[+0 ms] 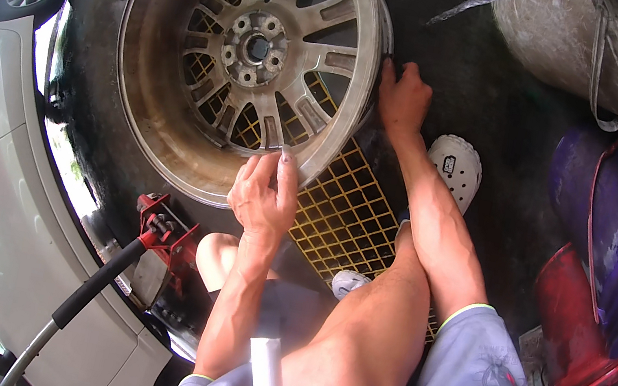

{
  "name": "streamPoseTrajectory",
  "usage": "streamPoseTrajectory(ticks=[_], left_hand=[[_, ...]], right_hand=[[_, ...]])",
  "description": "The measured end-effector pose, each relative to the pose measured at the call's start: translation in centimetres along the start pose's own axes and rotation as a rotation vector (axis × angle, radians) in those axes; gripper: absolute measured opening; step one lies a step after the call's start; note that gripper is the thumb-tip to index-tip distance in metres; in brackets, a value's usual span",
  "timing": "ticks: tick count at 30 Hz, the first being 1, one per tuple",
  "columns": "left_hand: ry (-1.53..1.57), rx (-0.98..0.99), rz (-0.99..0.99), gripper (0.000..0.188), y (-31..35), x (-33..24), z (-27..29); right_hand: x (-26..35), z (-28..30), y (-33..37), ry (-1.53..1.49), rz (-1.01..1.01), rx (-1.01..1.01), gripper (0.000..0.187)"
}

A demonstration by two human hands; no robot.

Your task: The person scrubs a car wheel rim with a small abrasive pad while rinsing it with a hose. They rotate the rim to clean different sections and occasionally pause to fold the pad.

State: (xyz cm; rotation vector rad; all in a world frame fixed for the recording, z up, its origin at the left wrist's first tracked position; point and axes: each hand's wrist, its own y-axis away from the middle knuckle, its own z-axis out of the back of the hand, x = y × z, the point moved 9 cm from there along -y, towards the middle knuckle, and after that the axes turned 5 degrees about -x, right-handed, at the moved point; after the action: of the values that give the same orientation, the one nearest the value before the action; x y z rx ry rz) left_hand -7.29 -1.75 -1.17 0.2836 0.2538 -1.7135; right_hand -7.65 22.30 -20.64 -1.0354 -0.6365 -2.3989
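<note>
A large bare alloy wheel rim (126,70) stands in front of me, its grimy, brown-stained inner side facing me, with spokes around a hub with several bolt holes. At its near edge is my left hand (265,198), fingers curled over the lip and thumb pointing up; a small pale spot shows at the thumb tip, too small to make out. My right hand (403,102) grips the rim's right outer side, its fingertips partly hidden behind the metal.
A yellow grid grate (347,212) lies under the rim. At left are a red floor jack (162,229) with a long handle and a white car (9,157). Purple (610,221) and red (579,323) containers and a grey drum (547,37) line the right. A white clog (455,169) is near my right arm.
</note>
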Motion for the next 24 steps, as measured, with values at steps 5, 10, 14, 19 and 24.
streamPoseTrajectory(ticks=[5,10,14,19,24], left_hand=[[-0.011,0.002,0.002,0.024,0.1,-0.1,0.1],[-0.017,0.004,-0.03,0.022,0.0,-0.4,-0.1],[-0.036,-0.023,-0.008,0.023,0.1,-0.1,0.4],[-0.043,0.016,-0.038,0.023,0.5,-0.4,-0.1],[-0.029,-0.033,-0.018,0.023,0.1,-0.1,0.4]], right_hand=[[1.7,0.0,-2.4,-0.05,0.034,-0.055,0.038],[0.9,-0.3,-2.1,-0.085,0.018,-0.086,0.036],[0.1,-0.8,0.2,-0.118,0.04,-0.071,0.034],[1.8,-0.5,-4.8,-0.152,0.052,-0.144,0.032],[0.4,-0.9,-1.0,-0.095,0.067,-0.072,0.032]])
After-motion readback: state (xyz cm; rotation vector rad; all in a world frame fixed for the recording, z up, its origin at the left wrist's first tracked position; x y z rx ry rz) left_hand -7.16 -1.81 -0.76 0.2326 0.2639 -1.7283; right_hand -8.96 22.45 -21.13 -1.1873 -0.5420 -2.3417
